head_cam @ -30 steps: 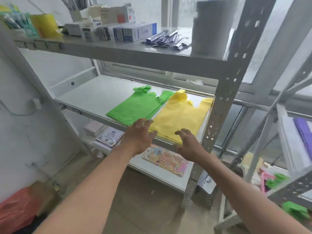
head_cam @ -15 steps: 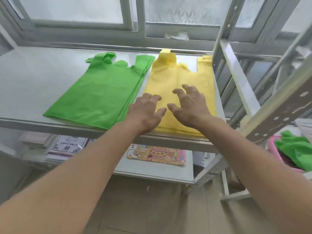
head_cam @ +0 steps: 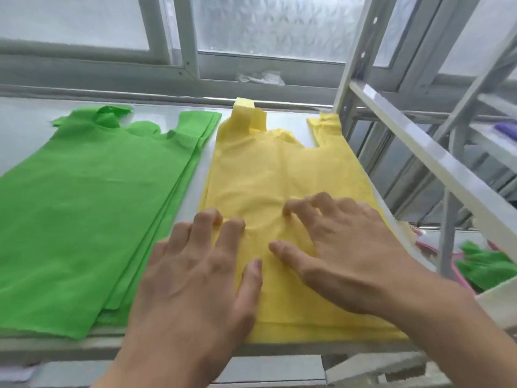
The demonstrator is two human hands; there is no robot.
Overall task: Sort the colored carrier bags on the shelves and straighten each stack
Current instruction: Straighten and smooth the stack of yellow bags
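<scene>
Both hands lie on the near half of the yellow bag stack (head_cam: 279, 175), which sits flat on the grey shelf (head_cam: 25, 121) just right of the green bag stack (head_cam: 92, 197). The left hand (head_cam: 195, 278) presses with fingers spread wide, tips bent into the plastic. The right hand (head_cam: 344, 247) rests with fingers arched and splayed, gripping nothing.

A frosted window (head_cam: 268, 26) (crumpled clear plastic (head_cam: 261, 77) on its sill) behind.
</scene>
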